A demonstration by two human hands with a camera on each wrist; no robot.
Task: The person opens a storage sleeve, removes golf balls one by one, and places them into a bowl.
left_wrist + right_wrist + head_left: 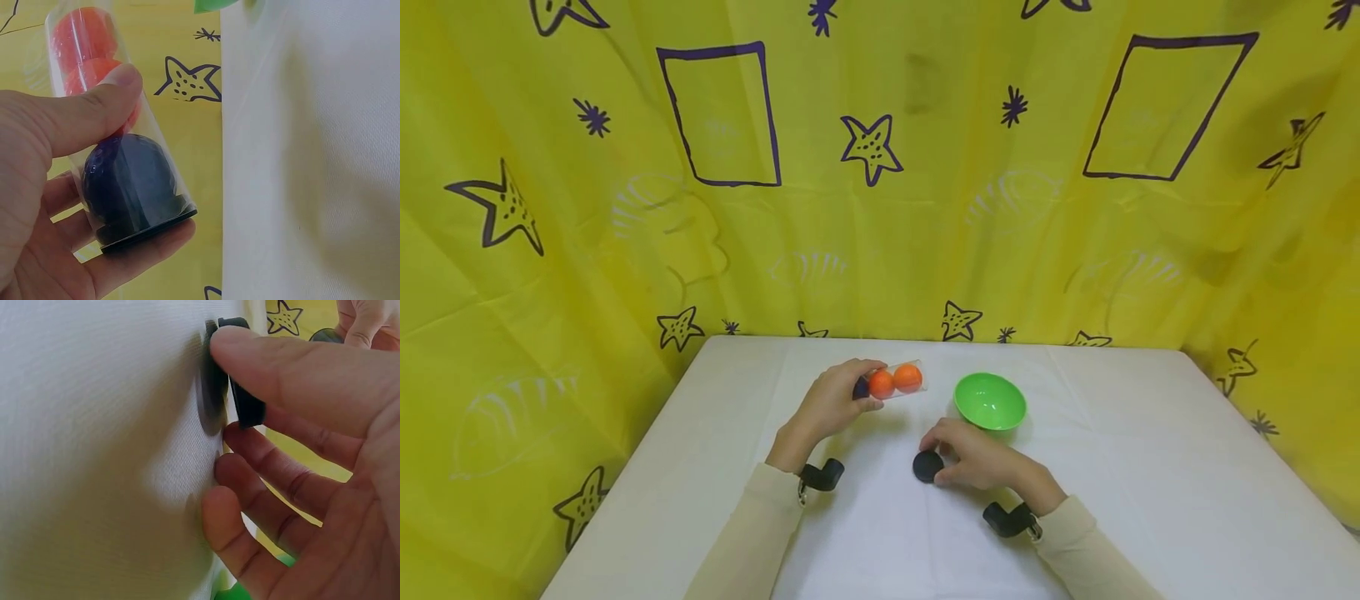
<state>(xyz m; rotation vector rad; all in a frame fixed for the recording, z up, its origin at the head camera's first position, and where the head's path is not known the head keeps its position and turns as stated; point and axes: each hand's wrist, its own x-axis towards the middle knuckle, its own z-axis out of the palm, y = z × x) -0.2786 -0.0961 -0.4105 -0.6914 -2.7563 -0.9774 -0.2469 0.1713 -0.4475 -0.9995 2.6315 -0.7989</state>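
My left hand [835,400] grips a clear plastic tube [919,388] above the table. Inside it are two orange balls [907,378] and a dark blue ball [128,172], in a row. A black cap [150,231] closes the tube's end beside the dark ball; the little finger touches near it. Lower on the right, my right hand [977,457] pinches a round black lid [928,467] between thumb and fingers. In the right wrist view this lid [247,400] is tilted close to the white cloth, its shadow beside it.
Just beyond the right hand stands a green bowl [990,402]; nothing shows inside it. A white cloth covers the table [1112,467]. Yellow curtains [880,242] with star drawings hang behind and at both sides of the table.
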